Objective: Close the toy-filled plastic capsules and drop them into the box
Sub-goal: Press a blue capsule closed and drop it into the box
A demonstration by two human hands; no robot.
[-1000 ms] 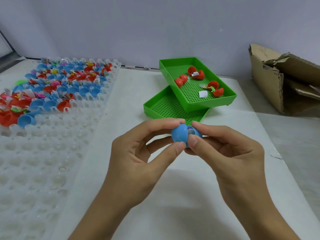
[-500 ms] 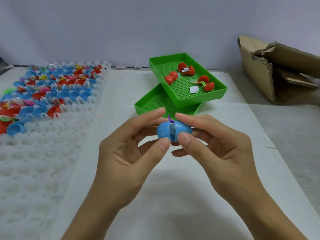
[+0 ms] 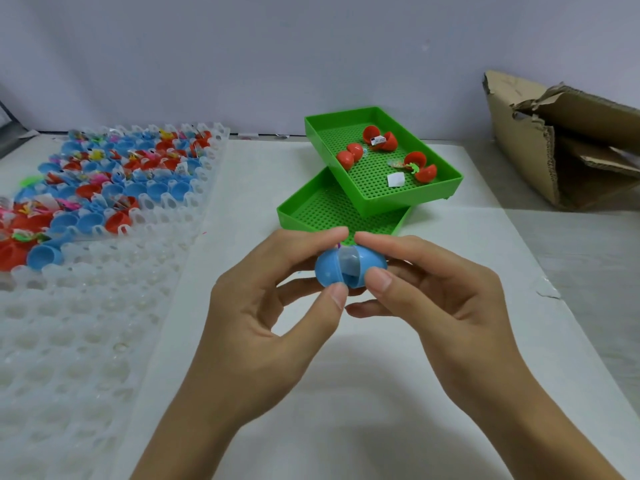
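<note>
Both hands pinch one blue capsule [image 3: 349,268]: your left hand [image 3: 273,306] has thumb and forefinger curled on its left half, your right hand [image 3: 433,299] the same on its right half, above the white table [image 3: 346,410]. The halves are not joined yet; a pale gap shows between them.

The cardboard box [image 3: 554,150] stands well apart at the far right, so a long toss could miss it. The clear tray [image 3: 86,323] at your left holds many open capsules; an elbow could scatter them. Something purple [image 3: 337,244] sticks out at the seam under your fingertips. If you press now, I think it gets trapped and the halves spring open.
</note>
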